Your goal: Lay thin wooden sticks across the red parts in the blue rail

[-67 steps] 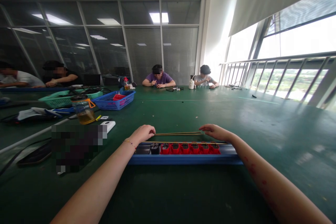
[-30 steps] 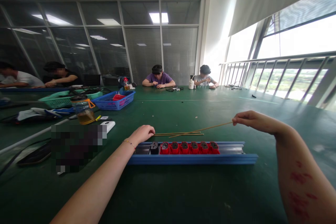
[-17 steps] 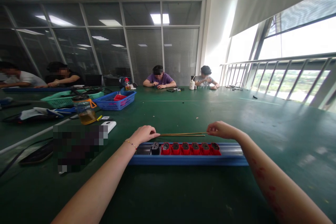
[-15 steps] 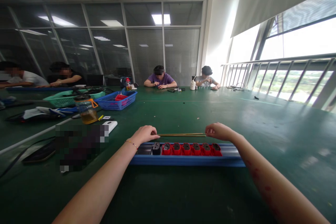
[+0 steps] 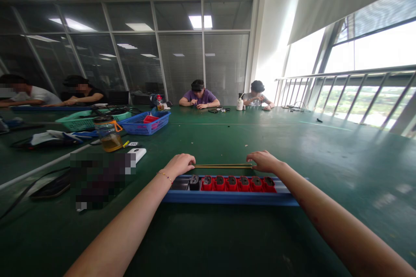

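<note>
A few thin gold-coloured rods [image 5: 222,166] lie crosswise between my hands, just beyond a long blue tray [image 5: 227,199]. My left hand [image 5: 182,164] is closed with its fingertips pinched at the rods' left end. At the other end, my right hand [image 5: 264,161] has its lower fingertips against the rods, with one finger held out above them. The tray holds a row of red blocks with dark tops [image 5: 232,183]. One black block [image 5: 194,182] sits left of them, beside a bare grey stretch of tray. My right forearm covers part of the tray's right end.
To the left are a white-ended object [image 5: 138,154], a jar of amber liquid [image 5: 108,134], a blue basket [image 5: 146,126] with a red container, and a green basket [image 5: 78,122]. Several people sit along the far side of the green table [image 5: 325,160].
My right hand has moved slightly left onto the rods' right end, one finger lifting out. The rods, which fanned apart a little, now lie closer to parallel. My left hand has barely moved.
</note>
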The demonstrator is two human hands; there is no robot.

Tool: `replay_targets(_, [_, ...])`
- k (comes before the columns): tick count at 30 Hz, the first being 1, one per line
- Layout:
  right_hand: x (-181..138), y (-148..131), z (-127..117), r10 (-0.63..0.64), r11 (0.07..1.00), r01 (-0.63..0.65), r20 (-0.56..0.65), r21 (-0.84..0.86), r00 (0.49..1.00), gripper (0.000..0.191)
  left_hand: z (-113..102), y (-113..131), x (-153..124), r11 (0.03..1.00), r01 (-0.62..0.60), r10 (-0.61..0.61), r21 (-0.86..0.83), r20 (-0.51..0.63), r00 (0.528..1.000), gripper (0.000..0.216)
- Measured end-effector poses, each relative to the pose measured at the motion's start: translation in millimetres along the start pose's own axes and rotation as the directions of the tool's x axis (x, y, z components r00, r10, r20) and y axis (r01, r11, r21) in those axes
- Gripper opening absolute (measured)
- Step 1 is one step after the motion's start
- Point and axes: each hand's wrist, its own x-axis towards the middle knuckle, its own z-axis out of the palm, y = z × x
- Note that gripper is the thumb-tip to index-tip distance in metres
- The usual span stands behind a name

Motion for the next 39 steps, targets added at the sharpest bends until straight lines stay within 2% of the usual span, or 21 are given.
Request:
replay_targets(2, [5, -2, -1, -0.015, 1.000, 0.015, 0.028, -0.012, 0.999, 0.038, 0, 0, 0, 1.000, -0.013, 0.013, 0.023, 0.000, 1.000, 0.015])
replay_targets(8, [18, -6, -4, -0.019, 1.000, 0.020, 0.112, -0.010, 0.994, 0.027, 1, -1, 2, 0.998, -0.062, 0.062, 0.030, 0.013, 0.998, 0.016])
replay_targets(12, [24, -4, -1, -0.003, 0.999, -0.002, 0.151, 0.034, 0.989, 0.026, 1, -1, 2, 0.996, -0.093, 0.093, 0.011, 0.012, 0.996, 0.016])
replay_targets(17, [23, 1, 7, -0.011, 0.981, -0.016, 0.136, 0.191, 0.991, 0.020, 3, -3, 3, 0.997, -0.055, 0.058, -0.059, 0.049, 0.997, 0.013])
replay_targets(21, [10, 9, 8, -0.033, 0.920, -0.016, 0.117, 0.392, 0.993, 0.019, 1, -3, 2, 0.994, -0.022, 0.030, -0.110, 0.072, 0.997, 0.010])
replay_targets(24, [-2, 17, 4, -0.013, 0.857, -0.032, 0.082, 0.514, 0.997, 0.025, -8, 1, -1, 0.972, -0.033, 0.043, -0.232, 0.040, 0.998, 0.018])
replay_targets(28, [-16, 20, -6, 0.022, 0.792, -0.029, 0.018, 0.609, 1.000, 0.028, -30, 18, -8, 0.896, -0.104, 0.093, -0.433, -0.045, 0.995, 0.026])
replay_targets(32, [-31, 12, -24, 0.002, 0.734, 0.002, -0.005, 0.679, 1.000, 0.028, -54, 41, -18, 0.920, -0.114, 0.120, -0.375, -0.008, 0.993, 0.029])
replay_targets(35, [-46, 5, -42, -0.023, 0.713, 0.025, -0.013, 0.701, 1.000, 0.036, -69, 55, -26, 0.931, -0.109, 0.125, -0.349, 0.024, 0.992, 0.036])
replay_targets(39, [-64, -3, -66, -0.031, 0.740, 0.043, -0.030, 0.671, 0.999, 0.047, -81, 67, -35, 0.944, -0.121, 0.110, -0.307, -0.054, 0.992, 0.049])
